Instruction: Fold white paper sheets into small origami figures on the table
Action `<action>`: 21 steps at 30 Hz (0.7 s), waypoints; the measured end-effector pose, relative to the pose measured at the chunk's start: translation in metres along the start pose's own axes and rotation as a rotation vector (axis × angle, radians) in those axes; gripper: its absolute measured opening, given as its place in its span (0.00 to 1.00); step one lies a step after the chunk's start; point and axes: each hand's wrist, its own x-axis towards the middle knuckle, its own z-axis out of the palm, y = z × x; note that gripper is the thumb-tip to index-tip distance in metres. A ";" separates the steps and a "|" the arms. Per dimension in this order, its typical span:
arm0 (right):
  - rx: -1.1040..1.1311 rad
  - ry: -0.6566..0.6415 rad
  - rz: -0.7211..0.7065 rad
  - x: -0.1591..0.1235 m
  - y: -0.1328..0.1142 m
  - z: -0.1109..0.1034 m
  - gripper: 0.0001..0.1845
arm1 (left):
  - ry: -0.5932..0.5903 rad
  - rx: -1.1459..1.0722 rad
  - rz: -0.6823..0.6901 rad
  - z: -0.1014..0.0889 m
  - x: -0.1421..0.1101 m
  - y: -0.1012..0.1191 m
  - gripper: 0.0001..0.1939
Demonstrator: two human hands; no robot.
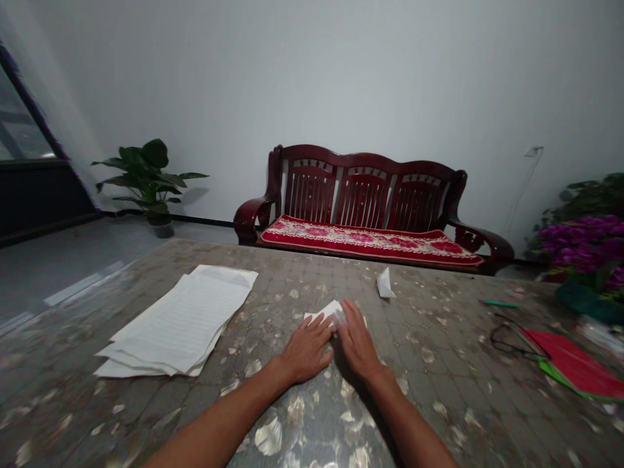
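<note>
A small folded piece of white paper (327, 311) lies on the table (292, 273) in front of me, partly covered by my fingers. My left hand (307, 349) rests flat on its near side, fingers spread over the paper. Along the right side of the paper lies my right hand (358, 338), its fingers stretched out and close to the left fingertips. Neither hand is gripping anything. Beyond my right hand a small folded paper shape (385, 284) stands on the table.
On the left lies a stack of lined paper sheets (190, 318). At the right are a green pen (501, 303), black-framed glasses (519, 338), red sheets (575, 364) and purple flowers (582, 244). Past the table stand a wooden bench (365, 195) and a potted plant (149, 175).
</note>
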 end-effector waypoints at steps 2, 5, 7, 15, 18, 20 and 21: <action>0.109 -0.145 0.035 -0.004 -0.011 0.013 0.32 | 0.003 -0.015 0.005 -0.001 0.001 0.000 0.30; 0.139 -0.273 0.095 -0.007 -0.012 0.022 0.35 | -0.010 -0.032 0.018 -0.001 0.001 -0.001 0.31; 0.057 -0.337 0.109 -0.007 -0.008 0.019 0.36 | -0.013 -0.035 0.025 0.000 0.001 -0.004 0.32; -0.395 -0.473 0.092 -0.002 -0.003 -0.012 0.36 | -0.067 0.004 -0.003 0.000 -0.004 -0.018 0.30; -0.479 -0.489 0.115 -0.002 0.001 -0.020 0.35 | -0.069 0.020 -0.039 -0.003 -0.007 -0.021 0.31; -0.516 -0.500 0.130 -0.002 0.005 -0.025 0.34 | -0.067 0.025 -0.072 -0.005 -0.009 -0.022 0.31; -0.530 -0.503 0.136 -0.003 0.007 -0.027 0.34 | -0.062 0.025 -0.088 -0.006 -0.010 -0.023 0.31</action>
